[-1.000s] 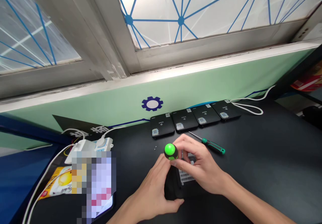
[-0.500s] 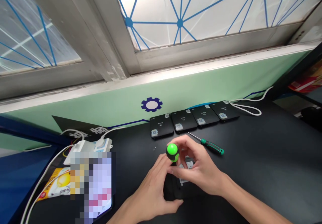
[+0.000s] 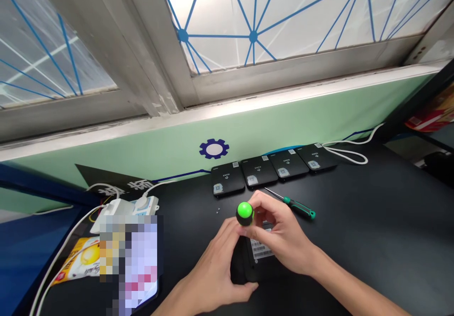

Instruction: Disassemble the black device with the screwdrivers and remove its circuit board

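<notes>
A flat black box (image 3: 264,269) with a white printed label lies on the table in front of me. My left hand (image 3: 216,268) grips its left side, with the thumb along the near edge and the fingertips at the far corner. Over that far left part, my right hand (image 3: 280,235) pinches a screwdriver (image 3: 244,213) held upright, its bright green end cap facing up. The screwdriver's shaft and tip are hidden beneath the handle and fingers. Beyond my right hand lies another screwdriver (image 3: 300,208), green and black. Tiny screws (image 3: 218,211) rest left of the hands.
Several similar black boxes (image 3: 229,178) stand in a row along the green wall. At the left are a power strip (image 3: 145,206), a yellow snack packet (image 3: 80,261), white cables and a partly blurred phone (image 3: 145,259). A white cable loop (image 3: 354,154) lies at the back right.
The fingers of my right hand have shifted on the screwdriver handle, which has turned slightly. More of the box's label shows. My left hand stays in place.
</notes>
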{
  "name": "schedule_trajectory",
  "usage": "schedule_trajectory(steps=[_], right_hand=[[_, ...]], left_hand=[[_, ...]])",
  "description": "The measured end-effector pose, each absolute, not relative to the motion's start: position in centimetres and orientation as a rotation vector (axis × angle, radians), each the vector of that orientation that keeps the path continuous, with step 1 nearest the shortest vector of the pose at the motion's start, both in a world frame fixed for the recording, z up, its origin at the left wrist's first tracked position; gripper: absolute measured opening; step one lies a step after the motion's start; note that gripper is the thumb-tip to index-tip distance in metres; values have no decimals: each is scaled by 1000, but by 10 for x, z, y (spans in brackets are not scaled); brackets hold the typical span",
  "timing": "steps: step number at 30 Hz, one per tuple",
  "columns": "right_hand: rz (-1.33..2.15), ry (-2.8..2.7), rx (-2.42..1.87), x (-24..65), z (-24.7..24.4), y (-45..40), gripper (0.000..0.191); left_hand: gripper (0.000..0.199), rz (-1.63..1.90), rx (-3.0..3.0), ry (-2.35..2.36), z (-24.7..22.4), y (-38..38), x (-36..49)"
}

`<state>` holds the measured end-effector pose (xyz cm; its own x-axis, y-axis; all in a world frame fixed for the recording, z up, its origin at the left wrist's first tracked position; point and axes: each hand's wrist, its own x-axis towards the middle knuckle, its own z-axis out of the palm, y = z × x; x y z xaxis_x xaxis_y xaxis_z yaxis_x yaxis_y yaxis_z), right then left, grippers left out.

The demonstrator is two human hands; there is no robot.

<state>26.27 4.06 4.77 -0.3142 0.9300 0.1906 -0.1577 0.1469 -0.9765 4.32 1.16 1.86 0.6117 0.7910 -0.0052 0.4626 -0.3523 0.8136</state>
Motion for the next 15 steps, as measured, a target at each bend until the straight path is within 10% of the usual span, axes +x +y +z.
schedule_trajectory(steps=[15], right_hand=[[1575, -1412, -730, 262, 53, 33, 27]], left_hand=[[129, 426, 1997, 1071, 2, 6, 36]])
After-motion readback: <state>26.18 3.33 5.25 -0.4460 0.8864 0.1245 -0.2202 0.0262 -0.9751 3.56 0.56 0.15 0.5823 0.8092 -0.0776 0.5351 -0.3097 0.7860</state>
